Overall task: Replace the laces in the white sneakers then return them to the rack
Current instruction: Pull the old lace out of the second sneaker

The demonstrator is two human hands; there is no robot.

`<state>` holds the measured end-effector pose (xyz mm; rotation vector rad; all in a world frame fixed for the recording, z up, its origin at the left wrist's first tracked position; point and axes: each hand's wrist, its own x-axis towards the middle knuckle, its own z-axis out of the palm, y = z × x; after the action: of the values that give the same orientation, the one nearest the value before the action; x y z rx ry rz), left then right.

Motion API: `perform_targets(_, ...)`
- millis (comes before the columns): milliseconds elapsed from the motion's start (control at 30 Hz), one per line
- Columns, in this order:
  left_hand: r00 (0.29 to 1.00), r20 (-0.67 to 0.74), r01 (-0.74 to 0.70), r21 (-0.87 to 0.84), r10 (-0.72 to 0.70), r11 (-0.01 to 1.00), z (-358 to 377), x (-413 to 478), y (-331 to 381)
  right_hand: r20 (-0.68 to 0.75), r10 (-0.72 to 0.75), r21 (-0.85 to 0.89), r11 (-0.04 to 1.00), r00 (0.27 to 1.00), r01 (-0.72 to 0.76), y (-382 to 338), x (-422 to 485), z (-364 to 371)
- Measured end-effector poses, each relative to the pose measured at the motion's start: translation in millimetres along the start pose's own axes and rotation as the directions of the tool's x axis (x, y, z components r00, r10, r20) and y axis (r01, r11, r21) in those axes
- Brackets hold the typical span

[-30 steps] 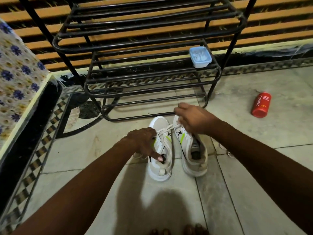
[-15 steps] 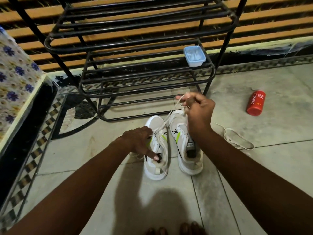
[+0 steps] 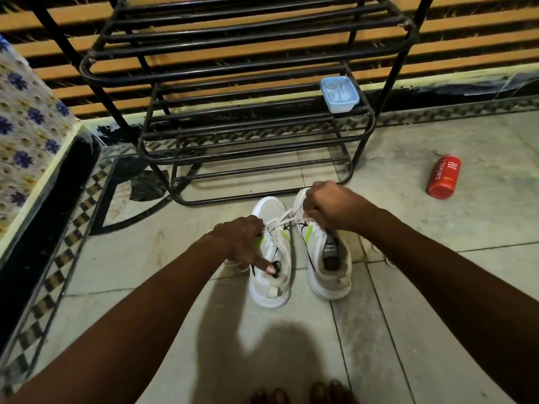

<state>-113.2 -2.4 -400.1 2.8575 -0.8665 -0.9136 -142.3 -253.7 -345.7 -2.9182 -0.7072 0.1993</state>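
The 2 white sneakers stand side by side on the floor tiles, toes toward 12 o'clock, just short of the black rack (image 3: 250, 68). The left hand (image 3: 239, 240) lies over the left sneaker (image 3: 269, 287), forefinger straight and pressing at the collar, the other fingers curled over the lacing; whether they pinch anything underneath I cannot tell. The right hand (image 3: 329, 204) is a closed fist above the toe of the right sneaker (image 3: 331, 269), gripping the white lace (image 3: 284, 216), which runs taut from the left sneaker's eyelets toward 2 o'clock. The lace looks flat, soft and limp, so it likely needs pinching close to its tip to steer through an eyelet, and pulling along its length rather than sideways. The sneakers seem light with soft uppers, which probably slide on smooth tile unless pinned, so a hold across the midfoot or by the heel collar suits them. A red bottle (image 3: 444, 180) lies well apart at 2 o'clock, and a pale blue tub (image 3: 339, 94) sits on a rack shelf at 1 o'clock.
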Motion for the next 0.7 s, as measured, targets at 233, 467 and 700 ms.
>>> perform_targets(233,1.000,-0.001,0.013,-0.024,-0.013,1.000,2,1,-1,0.059,0.062,-0.301,0.953,0.996,-0.042,-11,7,0)
perform_targets(467,1.000,-0.001,0.022,-0.023,-0.022,1.000,4,0,-3,0.043,-0.017,-0.456,0.889,0.999,0.035,-20,13,3)
perform_targets(700,1.000,-0.016,0.025,-0.030,-0.026,0.999,6,0,-5,-0.119,-0.062,-0.200,0.979,0.991,0.038,-22,24,-2)
